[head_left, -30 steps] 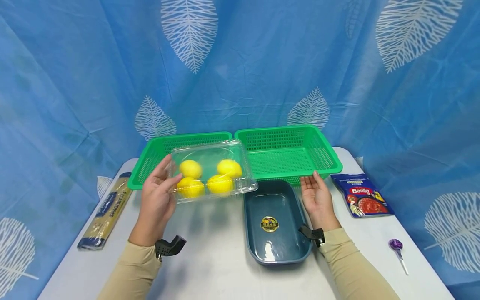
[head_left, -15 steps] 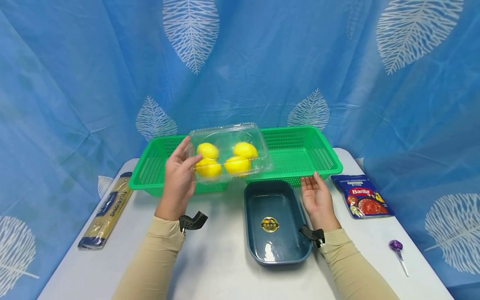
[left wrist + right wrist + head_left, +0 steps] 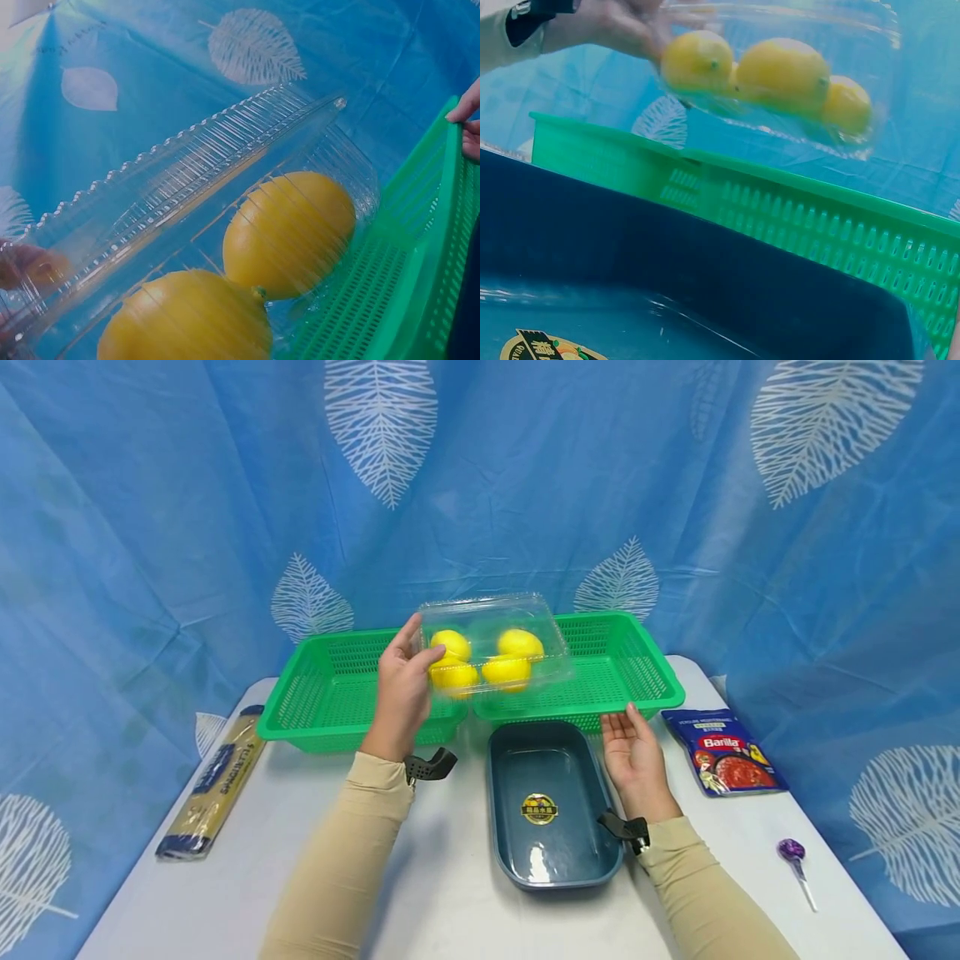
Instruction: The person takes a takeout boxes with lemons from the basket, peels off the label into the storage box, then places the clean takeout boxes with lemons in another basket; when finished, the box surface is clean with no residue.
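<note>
My left hand (image 3: 405, 689) grips the left end of a clear plastic clamshell box (image 3: 551, 652) with several lemons (image 3: 289, 232) inside. The box is held up, slightly tilted, over the inner part of the right green basket (image 3: 600, 681); its lid looks closed. In the right wrist view, the lemons (image 3: 784, 71) show through the plastic above the basket wall. My right hand (image 3: 636, 764) is at that basket's front right rim, thumb on the edge and fingers against the outside, holding it. In the left wrist view, the fingers (image 3: 469, 109) pinch the green rim.
A second green basket (image 3: 300, 735) adjoins on the left. A dark blue-grey tray (image 3: 555, 852) with a gold sticker stands in front of the right basket. Spaghetti (image 3: 213, 785) lies at the left, a Barilla pouch (image 3: 723, 752) and a purple lollipop (image 3: 792, 852) at the right.
My left hand has carried the box of lemons rightward and away from me, from above the left basket to above the right one. The right hand stays at the basket rim.
</note>
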{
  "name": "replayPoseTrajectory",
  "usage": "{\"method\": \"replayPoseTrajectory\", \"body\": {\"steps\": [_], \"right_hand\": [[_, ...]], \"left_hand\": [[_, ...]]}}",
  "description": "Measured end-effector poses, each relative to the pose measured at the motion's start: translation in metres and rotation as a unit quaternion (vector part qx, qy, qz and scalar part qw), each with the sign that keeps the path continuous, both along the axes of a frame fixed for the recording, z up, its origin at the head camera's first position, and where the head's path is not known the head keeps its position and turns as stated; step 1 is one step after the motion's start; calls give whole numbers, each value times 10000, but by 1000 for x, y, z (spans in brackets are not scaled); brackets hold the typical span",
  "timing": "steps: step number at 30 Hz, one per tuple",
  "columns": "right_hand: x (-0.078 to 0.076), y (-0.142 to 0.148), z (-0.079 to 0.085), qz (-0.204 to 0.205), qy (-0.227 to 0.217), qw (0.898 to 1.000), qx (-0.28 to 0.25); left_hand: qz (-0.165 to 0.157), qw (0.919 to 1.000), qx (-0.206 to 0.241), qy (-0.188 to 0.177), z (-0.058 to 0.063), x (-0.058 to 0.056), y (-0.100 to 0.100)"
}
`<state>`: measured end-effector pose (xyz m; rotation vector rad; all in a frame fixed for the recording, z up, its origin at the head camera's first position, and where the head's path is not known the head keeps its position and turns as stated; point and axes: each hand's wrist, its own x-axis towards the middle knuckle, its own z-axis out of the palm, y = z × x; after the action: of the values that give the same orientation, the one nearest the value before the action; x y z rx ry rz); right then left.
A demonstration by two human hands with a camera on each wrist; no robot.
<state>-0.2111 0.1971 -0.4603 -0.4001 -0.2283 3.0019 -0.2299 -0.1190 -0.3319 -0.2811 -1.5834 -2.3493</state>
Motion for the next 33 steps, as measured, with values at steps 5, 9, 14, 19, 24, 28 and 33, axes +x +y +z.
{"method": "replayPoseTrajectory", "body": {"steps": [5, 9, 14, 19, 24, 28, 33], "right_hand": [[1, -1, 1, 2, 35, 10000, 40], [2, -1, 0, 33, 125, 9999, 49], [2, -1, -3, 70, 172, 9998, 92], [1, 0, -4, 25, 223, 9997, 122], [1, 2, -4, 32, 196, 9998, 80], [1, 1, -2, 10, 163, 9998, 83], [1, 0, -1, -21, 124, 9998, 153]], "left_hand": [[13, 9998, -172, -130, -3, -9, 13], [-32, 9984, -518, -233, -5, -15, 20], [2, 9963, -769, -382, -7, -23, 25], [163, 9931, -1057, -491, -5, -33, 32], [275, 9906, -1193, -604, -5, -42, 43], [295, 9894, -1299, -573, -7, -48, 49], [321, 9870, -1424, -669, -13, -53, 56]]}}
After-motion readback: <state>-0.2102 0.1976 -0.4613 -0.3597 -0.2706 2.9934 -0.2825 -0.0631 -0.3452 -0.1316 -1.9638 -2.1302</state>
